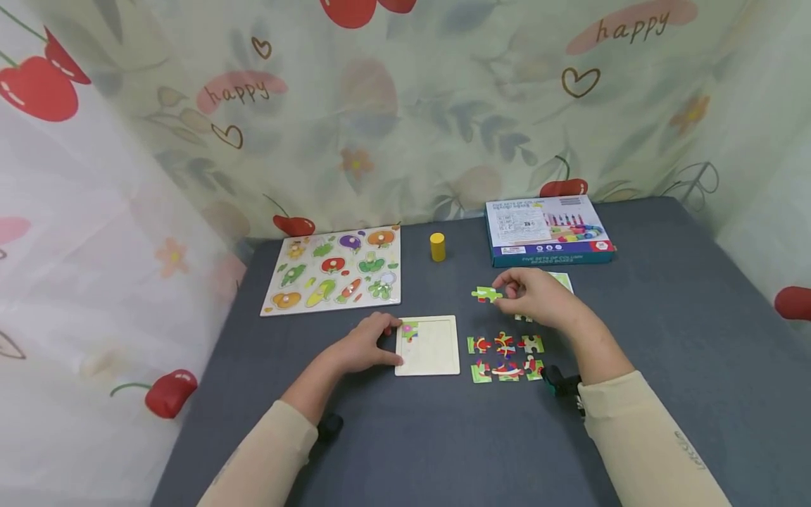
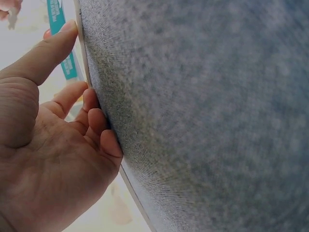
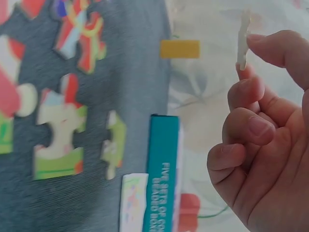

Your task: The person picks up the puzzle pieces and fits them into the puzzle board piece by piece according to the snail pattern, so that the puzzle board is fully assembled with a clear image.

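My right hand (image 1: 540,297) pinches a green jigsaw piece (image 1: 485,294) between thumb and index finger, raised above the table. In the right wrist view the piece (image 3: 244,41) is seen edge-on, the other fingers curled under it. My left hand (image 1: 364,346) touches the left edge of a square wooden puzzle tray (image 1: 434,355), thumb near its front corner and fingers near its back corner. One puzzle piece (image 1: 410,330) lies in the tray's back left corner. Right of the tray, several loose pieces (image 1: 505,369) lie in rows on the table.
A vegetable puzzle board (image 1: 336,270) lies at the back left. Beside it stands a yellow cylinder (image 1: 438,247). At the back right is a flat box (image 1: 550,231), with a printed card (image 1: 562,280) before it, partly behind my right hand. A patterned curtain (image 1: 393,141) hangs behind.
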Available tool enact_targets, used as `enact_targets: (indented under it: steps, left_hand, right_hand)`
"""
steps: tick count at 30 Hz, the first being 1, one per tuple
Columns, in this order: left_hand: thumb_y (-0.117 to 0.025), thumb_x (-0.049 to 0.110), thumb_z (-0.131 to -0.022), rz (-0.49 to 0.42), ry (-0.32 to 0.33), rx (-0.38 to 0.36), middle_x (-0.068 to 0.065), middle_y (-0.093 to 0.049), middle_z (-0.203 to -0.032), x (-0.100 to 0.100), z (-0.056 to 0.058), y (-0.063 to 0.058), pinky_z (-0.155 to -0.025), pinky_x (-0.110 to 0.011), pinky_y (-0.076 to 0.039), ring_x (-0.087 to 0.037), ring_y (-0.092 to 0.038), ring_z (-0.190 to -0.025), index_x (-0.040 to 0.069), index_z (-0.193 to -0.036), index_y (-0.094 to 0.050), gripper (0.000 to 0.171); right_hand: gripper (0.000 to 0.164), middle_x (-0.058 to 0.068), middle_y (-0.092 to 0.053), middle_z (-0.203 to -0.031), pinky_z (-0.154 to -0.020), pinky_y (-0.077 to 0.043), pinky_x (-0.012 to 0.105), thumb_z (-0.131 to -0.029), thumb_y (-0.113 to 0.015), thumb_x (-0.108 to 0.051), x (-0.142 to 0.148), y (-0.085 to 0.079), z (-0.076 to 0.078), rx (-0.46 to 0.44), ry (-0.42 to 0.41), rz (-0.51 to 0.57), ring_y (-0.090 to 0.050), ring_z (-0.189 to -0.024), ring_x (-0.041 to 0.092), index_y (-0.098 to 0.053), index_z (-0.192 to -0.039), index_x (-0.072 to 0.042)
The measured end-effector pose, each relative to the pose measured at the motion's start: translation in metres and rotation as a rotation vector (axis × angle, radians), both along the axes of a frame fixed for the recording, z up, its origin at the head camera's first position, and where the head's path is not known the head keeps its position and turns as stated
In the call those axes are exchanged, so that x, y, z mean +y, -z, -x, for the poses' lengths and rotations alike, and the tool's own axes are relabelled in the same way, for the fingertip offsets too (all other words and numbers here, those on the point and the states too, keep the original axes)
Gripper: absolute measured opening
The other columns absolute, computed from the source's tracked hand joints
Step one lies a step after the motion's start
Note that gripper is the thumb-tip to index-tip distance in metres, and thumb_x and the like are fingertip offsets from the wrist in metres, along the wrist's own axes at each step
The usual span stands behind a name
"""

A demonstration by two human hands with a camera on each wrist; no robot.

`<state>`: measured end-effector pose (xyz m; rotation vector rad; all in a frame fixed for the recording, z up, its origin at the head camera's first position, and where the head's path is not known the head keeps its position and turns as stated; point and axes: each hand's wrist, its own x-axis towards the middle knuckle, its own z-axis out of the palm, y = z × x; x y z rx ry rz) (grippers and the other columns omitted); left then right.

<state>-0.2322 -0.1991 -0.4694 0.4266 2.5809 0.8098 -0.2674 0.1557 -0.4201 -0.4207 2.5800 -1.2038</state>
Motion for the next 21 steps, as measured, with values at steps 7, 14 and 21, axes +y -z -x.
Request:
enact_targets:
  steps: [7, 14, 21]
  left_hand:
    - [-0.086, 0.029, -0.087, -0.003, 0.000, 0.000, -0.004, -0.050, -0.118, 0.001, -0.001, -0.002, -0.094, -0.041, -0.039, -0.023, -0.045, -0.108, 0.009, -0.143, -0.054, 0.068]
    - [-0.085, 0.029, -0.087, -0.005, -0.004, -0.010, -0.004, -0.049, -0.118, 0.001, -0.001, -0.003, -0.094, -0.041, -0.039, -0.023, -0.044, -0.110, 0.010, -0.144, -0.053, 0.068]
    - [-0.085, 0.030, -0.087, 0.001, 0.006, -0.005, -0.004, -0.049, -0.118, 0.000, 0.001, -0.001, -0.094, -0.041, -0.039, -0.023, -0.044, -0.109, 0.010, -0.143, -0.053, 0.068]
  right_hand:
    - [0.028, 0.009, -0.054, -0.089, -0.065, -0.044, 0.035, -0.092, -0.076, -0.017, -0.008, -0.015, -0.003, 0.033, -0.018, 0.011, -0.050, -0.075, 0.025, -0.066, -0.116, -0.005]
    - [0.030, 0.009, -0.057, -0.095, -0.066, -0.047, 0.035, -0.090, -0.078, -0.018, -0.019, -0.023, -0.004, 0.052, -0.034, 0.028, -0.051, -0.079, 0.026, -0.066, -0.116, -0.008]
    - [0.029, 0.007, -0.060, -0.098, -0.066, -0.046, 0.036, -0.088, -0.080, -0.018, -0.031, -0.029, -0.005, 0.071, -0.051, 0.019, -0.052, -0.078, 0.026, -0.068, -0.113, -0.008]
